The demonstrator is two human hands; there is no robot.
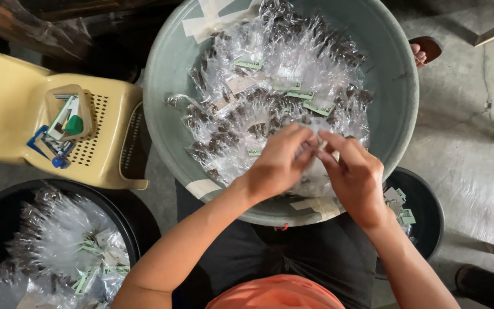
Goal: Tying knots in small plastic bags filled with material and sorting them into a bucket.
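— The hands first: what are they doing?

— The left hand and the right hand meet just below the centre of the frame, fingertips pinched together on one small clear packet. Both are clamped on it, the left from the left side, the right from the right. What exactly the fingers do to it is hard to make out, since they cover most of it.

— And closest to the camera?

— At the bottom edge an orange shirt and dark clothing over the lap. At lower left a black tub holds clear bags with pale green paper tags. At lower right, beside the right wrist, a second black tub holds a few loose green tags.

— Where does the held packet sit?

— Over the near part of a big grey-green basin that fills the middle and top of the frame. The basin is heaped with small clear packets of dark contents, some with green tags. Strips of tape are stuck to its near rim.

— Anything beyond that?

— At left a yellow plastic stool carries a small clear container with a green and blue item in it. At upper right, toes in a sandal show on the concrete floor.
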